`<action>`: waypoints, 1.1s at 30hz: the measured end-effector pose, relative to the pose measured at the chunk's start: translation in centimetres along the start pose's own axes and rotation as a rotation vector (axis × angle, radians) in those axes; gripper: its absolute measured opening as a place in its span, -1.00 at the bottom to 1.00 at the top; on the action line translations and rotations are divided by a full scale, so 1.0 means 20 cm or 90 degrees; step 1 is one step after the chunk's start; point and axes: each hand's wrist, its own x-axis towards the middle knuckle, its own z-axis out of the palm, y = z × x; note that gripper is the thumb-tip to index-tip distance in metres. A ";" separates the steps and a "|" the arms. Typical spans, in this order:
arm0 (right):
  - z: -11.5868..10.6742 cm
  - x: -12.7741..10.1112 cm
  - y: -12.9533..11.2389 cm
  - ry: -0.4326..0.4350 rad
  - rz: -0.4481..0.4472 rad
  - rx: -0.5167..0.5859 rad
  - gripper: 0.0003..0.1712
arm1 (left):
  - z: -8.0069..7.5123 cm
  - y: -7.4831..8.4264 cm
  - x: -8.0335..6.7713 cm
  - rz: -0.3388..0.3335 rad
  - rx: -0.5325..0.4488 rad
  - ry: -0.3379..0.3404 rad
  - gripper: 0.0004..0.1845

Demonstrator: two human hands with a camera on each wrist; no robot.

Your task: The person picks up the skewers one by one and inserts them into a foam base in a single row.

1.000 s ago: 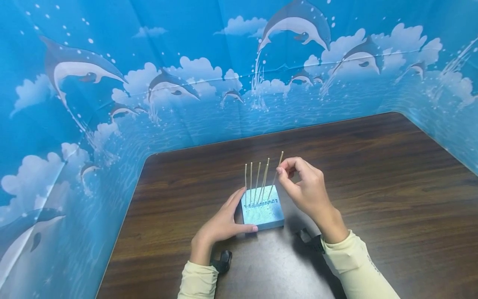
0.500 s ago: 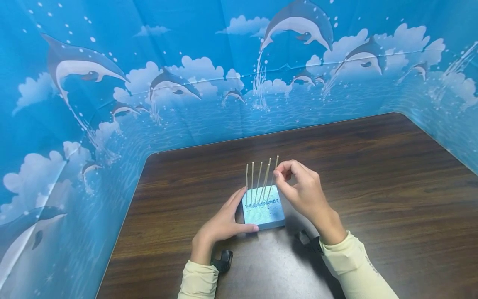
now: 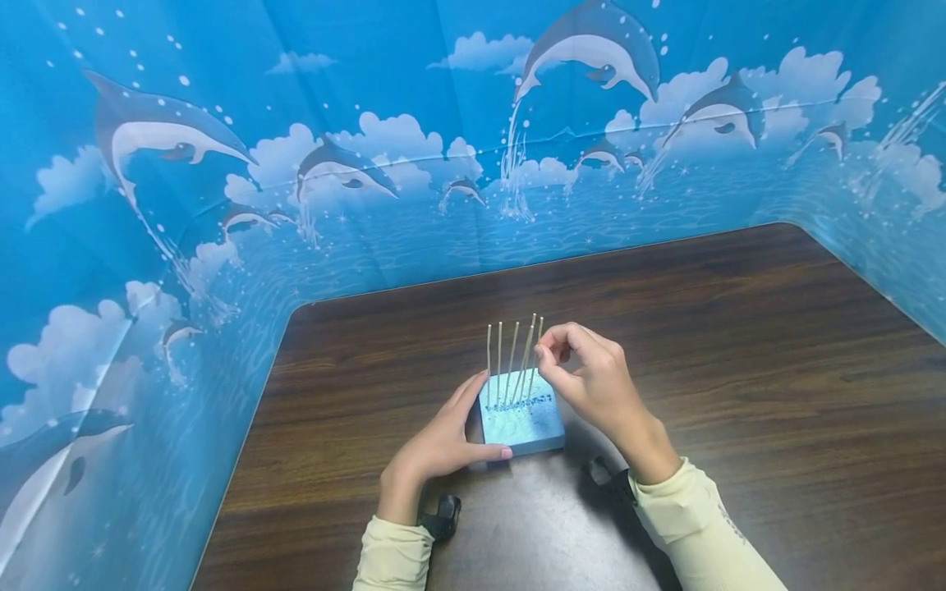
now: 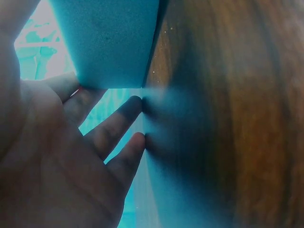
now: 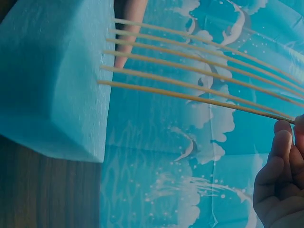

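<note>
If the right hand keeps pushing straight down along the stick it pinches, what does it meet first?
Probably the blue foam block: the right hand pinches the sixth stick, whose lower end already sits in the block. The neighbouring sticks stand close, so depth is uncertain.

The small square light-blue foam block [image 3: 521, 419] looks matt and finely grainy, its top pitted with a row of tiny punched holes. The six thin pale wooden sticks [image 3: 510, 361] standing in it are smooth, dry and unvarnished, straw-coloured. The dark brown wood-grain surface [image 3: 739, 345] has a smooth laminate look with a soft sheen near the sleeves. The blue dolphin-printed backdrop sheet [image 3: 222, 164] seems thin plastic or cloth, slightly glossy, creased along its folds. The cream long sleeves [image 3: 695, 525] are soft matt knit cloth.
</note>
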 end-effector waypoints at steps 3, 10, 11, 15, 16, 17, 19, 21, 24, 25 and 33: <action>0.01 0.00 0.00 -0.009 0.002 0.007 -0.86 | 0.00 0.00 0.00 0.002 0.001 0.001 0.24; 0.02 0.00 0.00 -0.012 0.011 0.028 -0.85 | 0.00 -0.02 0.00 0.000 -0.002 0.006 0.24; 0.02 0.00 0.00 -0.014 0.012 0.031 -0.86 | 0.00 -0.02 0.00 -0.002 -0.001 0.006 0.24; 0.03 -0.01 0.01 -0.016 0.020 0.036 -0.95 | 0.01 -0.03 -0.01 -0.008 0.002 0.007 0.23; 0.03 -0.01 0.02 -0.017 0.023 0.037 -0.92 | 0.01 -0.03 -0.01 -0.007 0.002 0.007 0.23; 0.03 -0.02 0.02 -0.016 0.026 0.037 -0.88 | 0.01 -0.03 -0.01 -0.005 0.001 0.008 0.23; 0.02 -0.02 0.02 -0.015 0.033 0.042 -0.88 | 0.01 -0.03 -0.01 -0.004 -0.002 0.008 0.24; 0.01 -0.01 0.02 -0.014 0.041 0.045 -0.93 | 0.01 -0.02 -0.01 -0.004 -0.004 0.007 0.24; -0.03 -0.01 0.04 -0.010 0.068 0.041 -0.95 | 0.01 -0.02 -0.01 0.001 -0.003 0.005 0.25; -0.05 -0.01 0.06 -0.008 0.081 0.032 -0.93 | 0.01 -0.02 -0.01 0.004 -0.002 0.005 0.25; -0.19 -0.04 0.20 -0.003 0.240 -0.068 -0.93 | 0.00 -0.02 0.00 0.018 0.004 0.003 0.25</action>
